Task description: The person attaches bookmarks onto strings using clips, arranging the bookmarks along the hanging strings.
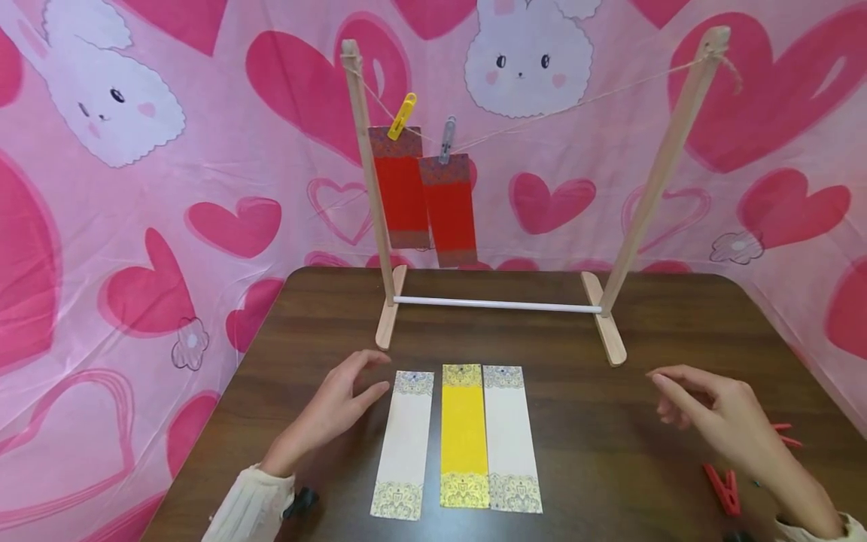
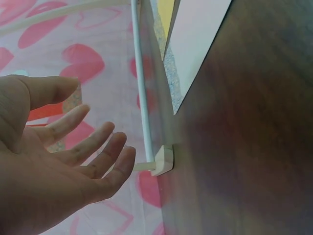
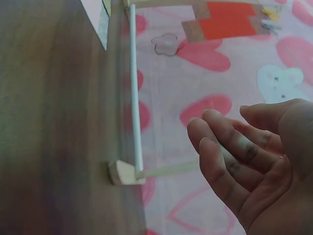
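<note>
My left hand [image 1: 339, 399] is beside the white paper strip [image 1: 406, 444] at the left, its fingers loosely bent with nothing in them. A yellow strip [image 1: 463, 429] and a second white strip [image 1: 509, 433] lie side by side to the right of it, all with patterned lace-like ends. Over the right part of the table, my right hand [image 1: 718, 414] is relaxed and holds nothing, as its palm [image 3: 264, 181] shows in the right wrist view. Two red clothespins, the nearer clothespin [image 1: 723, 488] and the farther one [image 1: 786, 435], lie close to the right forearm.
Behind the strips stands a wooden frame [image 1: 652, 188] with a white crossbar [image 1: 497, 304] and a sagging string [image 1: 576, 107]. A yellow clothespin [image 1: 403, 117] and a clear clothespin [image 1: 447, 140] hold two red strips, one strip [image 1: 401, 192] partly behind the other [image 1: 450, 212]. Heart-print cloth hangs behind.
</note>
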A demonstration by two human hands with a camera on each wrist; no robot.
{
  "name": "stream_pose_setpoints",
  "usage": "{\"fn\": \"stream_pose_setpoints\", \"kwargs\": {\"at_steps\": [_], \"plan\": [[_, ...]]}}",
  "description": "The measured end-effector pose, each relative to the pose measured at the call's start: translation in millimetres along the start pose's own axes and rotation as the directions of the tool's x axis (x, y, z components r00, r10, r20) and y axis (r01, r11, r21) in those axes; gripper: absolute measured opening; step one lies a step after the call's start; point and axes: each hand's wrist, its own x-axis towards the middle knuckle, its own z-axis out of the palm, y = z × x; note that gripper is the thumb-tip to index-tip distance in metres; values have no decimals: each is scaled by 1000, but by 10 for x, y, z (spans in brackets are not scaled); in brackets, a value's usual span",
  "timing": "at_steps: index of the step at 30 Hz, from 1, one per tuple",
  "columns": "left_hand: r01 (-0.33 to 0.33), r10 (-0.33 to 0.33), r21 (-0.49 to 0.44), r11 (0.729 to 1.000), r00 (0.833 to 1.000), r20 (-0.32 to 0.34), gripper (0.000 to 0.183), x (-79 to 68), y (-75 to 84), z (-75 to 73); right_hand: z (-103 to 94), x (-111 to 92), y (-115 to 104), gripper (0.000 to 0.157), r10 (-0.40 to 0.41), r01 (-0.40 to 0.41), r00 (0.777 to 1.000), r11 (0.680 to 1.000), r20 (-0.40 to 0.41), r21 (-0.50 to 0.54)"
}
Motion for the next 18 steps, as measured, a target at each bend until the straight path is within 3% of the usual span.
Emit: {"fn": "stream_pose_setpoints", "kwargs": {"at_steps": [3, 6, 11, 18], "plan": [[15, -15, -3, 1000, 1000, 13, 42, -13, -23, 46, -26, -125, 73, 13, 24, -24, 1000, 1000, -15, -10], [11, -11, 1, 1000, 1000, 21, 41, -21, -46, 91, -51, -257, 131, 15, 101, -101, 995, 995, -20, -12], [-7, 7, 7, 1000, 1000, 21, 40, -20, -94, 157, -88, -479, 245, 26, 234, -234, 971, 972, -44, 9], [20, -21, 34, 999, 999, 44, 43, -14, -165, 214, -70, -765, 463, 26, 329, -337, 939, 938, -102, -81]]}}
